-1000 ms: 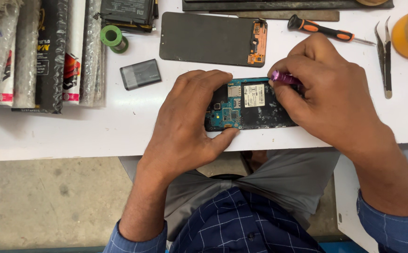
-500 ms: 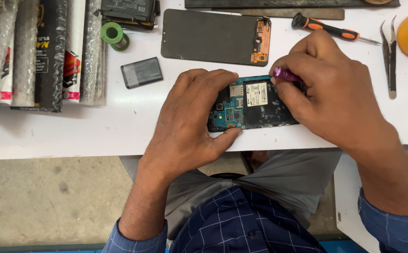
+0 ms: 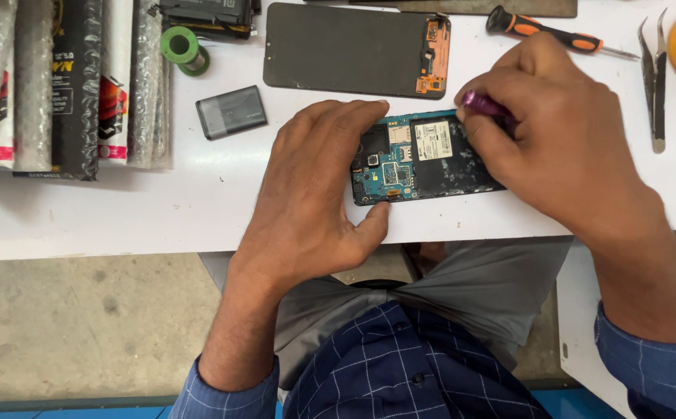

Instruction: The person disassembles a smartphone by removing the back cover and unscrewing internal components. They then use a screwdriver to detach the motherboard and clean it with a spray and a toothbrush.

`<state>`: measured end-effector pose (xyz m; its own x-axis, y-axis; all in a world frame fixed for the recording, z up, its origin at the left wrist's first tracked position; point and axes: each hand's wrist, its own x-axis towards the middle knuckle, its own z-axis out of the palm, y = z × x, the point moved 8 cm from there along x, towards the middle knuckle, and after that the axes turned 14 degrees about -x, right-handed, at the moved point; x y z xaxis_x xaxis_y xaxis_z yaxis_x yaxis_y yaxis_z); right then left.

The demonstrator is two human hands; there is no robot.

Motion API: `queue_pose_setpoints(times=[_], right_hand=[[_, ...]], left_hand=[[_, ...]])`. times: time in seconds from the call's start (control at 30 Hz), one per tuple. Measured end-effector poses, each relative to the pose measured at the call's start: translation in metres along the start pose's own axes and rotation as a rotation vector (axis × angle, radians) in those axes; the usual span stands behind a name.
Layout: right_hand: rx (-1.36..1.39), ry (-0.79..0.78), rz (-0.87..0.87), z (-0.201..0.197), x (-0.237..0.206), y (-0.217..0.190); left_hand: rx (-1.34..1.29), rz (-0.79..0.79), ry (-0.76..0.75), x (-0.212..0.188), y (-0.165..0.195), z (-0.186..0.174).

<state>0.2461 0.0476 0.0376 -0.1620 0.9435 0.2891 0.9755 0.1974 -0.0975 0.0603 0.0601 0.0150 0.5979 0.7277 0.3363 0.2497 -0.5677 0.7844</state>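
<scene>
An opened phone [image 3: 423,159] with its back removed lies on the white table [image 3: 159,209], its blue circuit board and black inner frame exposed. My left hand [image 3: 314,194] clamps the phone's left end, fingers over the top edge and thumb under the near edge. My right hand [image 3: 555,140] grips a small purple-handled tool [image 3: 481,103] and holds it down over the phone's upper right part. The tool's tip is hidden by my fingers.
A dark phone back panel with an orange part [image 3: 357,50] lies behind the phone. A grey battery [image 3: 231,112], a green solder spool [image 3: 180,45], an orange-handled screwdriver [image 3: 547,31], tweezers [image 3: 654,77] and bubble-wrapped packages [image 3: 66,85] sit around. The table edge runs near my lap.
The view has shifted slightly. My hands stay on the phone and the purple tool, with only small movement of the right hand.
</scene>
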Motion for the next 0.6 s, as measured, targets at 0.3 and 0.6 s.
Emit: queue_pose_setpoints(times=[0.3,0.6], right_hand=[[0.527,0.204,0.228,-0.001,-0.062,0.046],[0.908,0.312,0.213,0.010,-0.100,0.013]], left_hand=[[0.002,0.003,0.014,-0.003,-0.004,0.000],[0.019,0.028,0.061,-0.007,-0.008,0.000]])
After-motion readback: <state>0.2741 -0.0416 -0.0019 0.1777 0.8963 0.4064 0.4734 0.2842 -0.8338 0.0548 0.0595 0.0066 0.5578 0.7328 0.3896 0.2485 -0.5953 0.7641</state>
